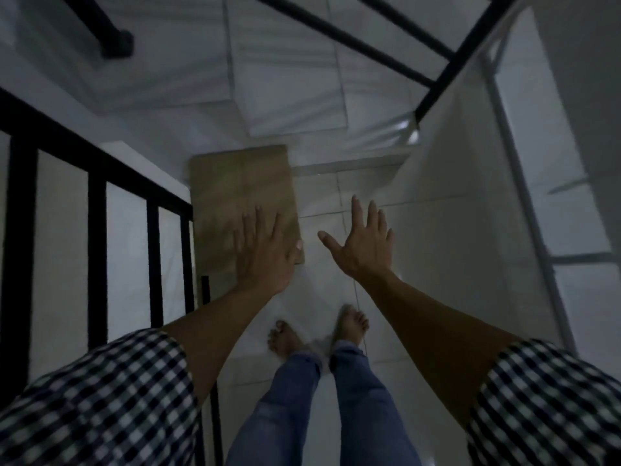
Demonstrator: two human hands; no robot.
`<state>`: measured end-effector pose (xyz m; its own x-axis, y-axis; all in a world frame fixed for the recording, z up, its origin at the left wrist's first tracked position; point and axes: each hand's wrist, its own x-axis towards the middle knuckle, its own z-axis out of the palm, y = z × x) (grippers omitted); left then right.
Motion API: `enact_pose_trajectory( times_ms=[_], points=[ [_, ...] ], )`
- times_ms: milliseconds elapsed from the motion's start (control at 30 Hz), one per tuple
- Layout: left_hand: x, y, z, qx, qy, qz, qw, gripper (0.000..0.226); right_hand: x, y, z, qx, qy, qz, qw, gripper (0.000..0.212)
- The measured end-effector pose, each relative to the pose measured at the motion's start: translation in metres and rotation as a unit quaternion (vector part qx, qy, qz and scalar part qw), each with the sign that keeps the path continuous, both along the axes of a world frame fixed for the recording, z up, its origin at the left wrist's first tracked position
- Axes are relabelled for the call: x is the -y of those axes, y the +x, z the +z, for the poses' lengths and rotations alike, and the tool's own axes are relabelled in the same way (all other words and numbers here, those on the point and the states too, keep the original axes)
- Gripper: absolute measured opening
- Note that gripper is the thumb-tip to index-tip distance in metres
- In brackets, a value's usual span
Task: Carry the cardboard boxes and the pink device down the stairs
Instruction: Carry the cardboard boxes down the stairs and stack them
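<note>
Cardboard box (242,196) lies on the tiled landing (336,210) beneath the left hand's (265,253) straight fingers; I cannot tell if they touch it. Its top looks shut, hiding any contents. The right hand (361,243), fingers spread, holds nothing. Carrying seems unstarted: the stairs (285,105) lie beyond the fingertips, and no pink device is visible.
</note>
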<state>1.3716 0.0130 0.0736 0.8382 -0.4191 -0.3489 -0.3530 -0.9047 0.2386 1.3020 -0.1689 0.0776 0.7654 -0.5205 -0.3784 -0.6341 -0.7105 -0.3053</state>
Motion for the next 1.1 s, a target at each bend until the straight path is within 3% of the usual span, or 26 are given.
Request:
enact_pose_trajectory(
  times_ms=[267, 600, 800, 1100],
  points=[
    [0.084, -0.082, 0.126, 0.038, 0.0, -0.182, 0.983, 0.076, 0.046, -0.15, 0.115, 0.06, -0.042, -0.173, 0.982, 0.104],
    [0.161, -0.292, 0.186, 0.08, -0.016, -0.435, 0.897, 0.078, 0.036, -0.42, 0.174, 0.066, -0.069, -0.436, 0.895, 0.102],
    [0.172, -0.461, 0.21, 0.075, -0.047, -0.568, 0.818, 0.078, -0.02, -0.589, 0.194, 0.082, -0.082, -0.576, 0.809, 0.101],
    [0.158, -0.705, 0.238, 0.059, -0.098, -0.75, 0.652, 0.076, -0.133, -0.795, 0.224, 0.083, -0.139, -0.764, 0.624, 0.101]
  ],
)
